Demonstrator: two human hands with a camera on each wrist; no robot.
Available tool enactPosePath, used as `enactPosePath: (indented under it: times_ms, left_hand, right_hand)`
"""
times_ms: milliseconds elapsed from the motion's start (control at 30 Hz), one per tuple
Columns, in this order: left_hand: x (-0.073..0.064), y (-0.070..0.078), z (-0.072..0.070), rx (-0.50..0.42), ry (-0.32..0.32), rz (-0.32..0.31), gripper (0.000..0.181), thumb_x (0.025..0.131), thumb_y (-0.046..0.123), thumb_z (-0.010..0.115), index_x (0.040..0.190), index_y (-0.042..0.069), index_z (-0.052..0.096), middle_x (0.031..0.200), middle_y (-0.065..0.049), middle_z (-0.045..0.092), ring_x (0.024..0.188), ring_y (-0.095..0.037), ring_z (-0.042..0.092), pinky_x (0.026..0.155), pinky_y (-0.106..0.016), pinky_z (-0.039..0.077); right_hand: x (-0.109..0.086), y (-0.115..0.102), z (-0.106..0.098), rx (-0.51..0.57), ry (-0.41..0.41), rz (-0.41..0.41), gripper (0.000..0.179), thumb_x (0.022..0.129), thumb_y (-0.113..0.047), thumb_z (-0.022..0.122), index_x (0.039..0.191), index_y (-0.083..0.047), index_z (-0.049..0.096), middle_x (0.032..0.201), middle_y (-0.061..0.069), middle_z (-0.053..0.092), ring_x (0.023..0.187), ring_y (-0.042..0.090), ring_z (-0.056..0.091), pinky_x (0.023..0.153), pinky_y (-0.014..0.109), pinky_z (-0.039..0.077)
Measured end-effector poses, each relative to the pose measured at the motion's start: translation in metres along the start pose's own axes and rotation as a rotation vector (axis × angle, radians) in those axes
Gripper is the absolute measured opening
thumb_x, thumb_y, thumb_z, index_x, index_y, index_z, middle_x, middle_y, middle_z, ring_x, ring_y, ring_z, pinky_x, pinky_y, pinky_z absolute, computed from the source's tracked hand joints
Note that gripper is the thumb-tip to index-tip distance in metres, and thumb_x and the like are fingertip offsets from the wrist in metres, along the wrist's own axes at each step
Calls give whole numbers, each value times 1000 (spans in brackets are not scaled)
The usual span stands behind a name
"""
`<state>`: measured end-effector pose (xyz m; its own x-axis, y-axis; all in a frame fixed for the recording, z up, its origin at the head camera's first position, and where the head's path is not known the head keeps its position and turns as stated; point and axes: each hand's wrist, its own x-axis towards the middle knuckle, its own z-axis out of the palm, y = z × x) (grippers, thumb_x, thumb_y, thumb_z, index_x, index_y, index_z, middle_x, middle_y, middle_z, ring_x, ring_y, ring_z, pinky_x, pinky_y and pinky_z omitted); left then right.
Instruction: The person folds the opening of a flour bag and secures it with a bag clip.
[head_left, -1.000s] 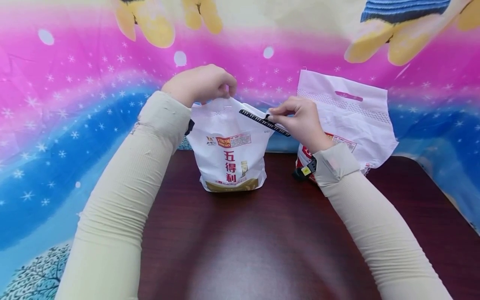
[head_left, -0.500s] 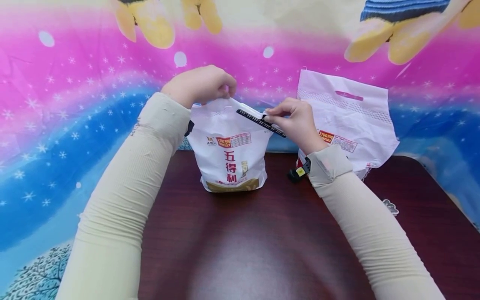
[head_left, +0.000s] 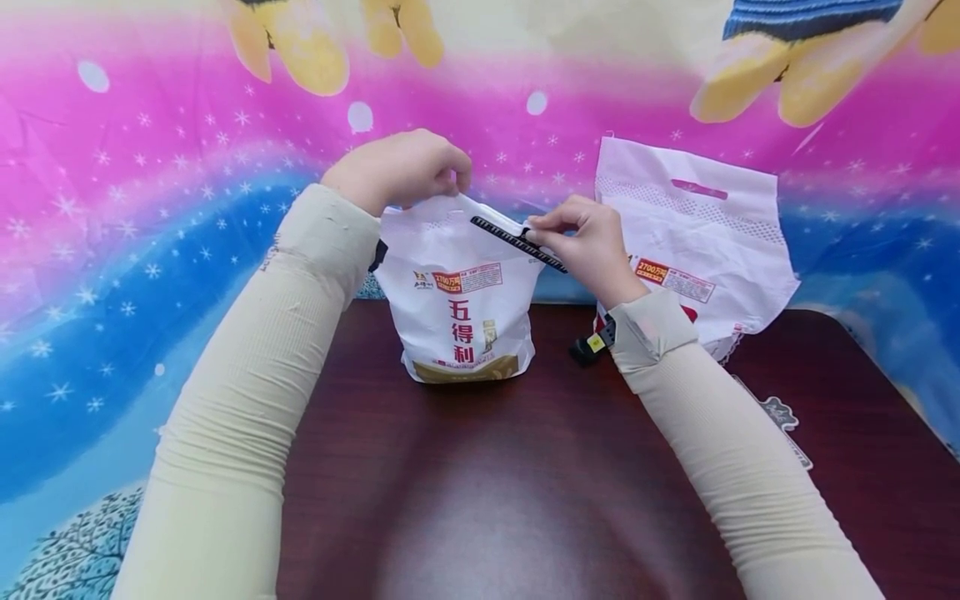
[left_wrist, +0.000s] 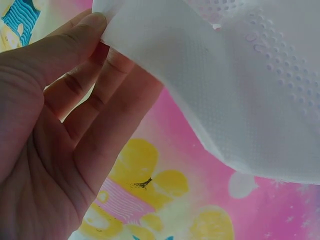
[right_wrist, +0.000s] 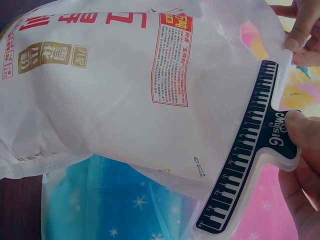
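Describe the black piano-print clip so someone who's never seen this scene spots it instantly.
On the dark reddish-brown table, find the left white bag with red characters. At its sloping top edge, the right-hand grip pinches a long black-and-white clip. Its piano-key print sets it apart from that bag, and being held up, from the flat grey piece on the table.
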<state>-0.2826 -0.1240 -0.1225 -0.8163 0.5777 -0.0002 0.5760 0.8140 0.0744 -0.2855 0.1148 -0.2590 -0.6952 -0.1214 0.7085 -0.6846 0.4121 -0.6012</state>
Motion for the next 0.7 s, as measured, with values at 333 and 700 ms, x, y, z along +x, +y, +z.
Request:
enactPosePath:
  times_ms: [333,700]
  left_hand:
    - [-1,-2,0,2,14,-2,26,107,11,48,123,13,67,124,-11,62,101,-27,56,79,-39,49]
    - [-1,-4,0,-14,11,-8,26,107,11,47,123,13,68,125,-9,62,90,-26,56,74,-39,48]
  right_hand:
    - [1,-1,2,-10,13,-14,11,83,-2,83,93,-1,80,84,13,70,76,3,59,68,17,48]
    - [2,1,11,37,55,-79,9,82,0,83,90,-1,80,82,13,71,76,3,59,68,18,49]
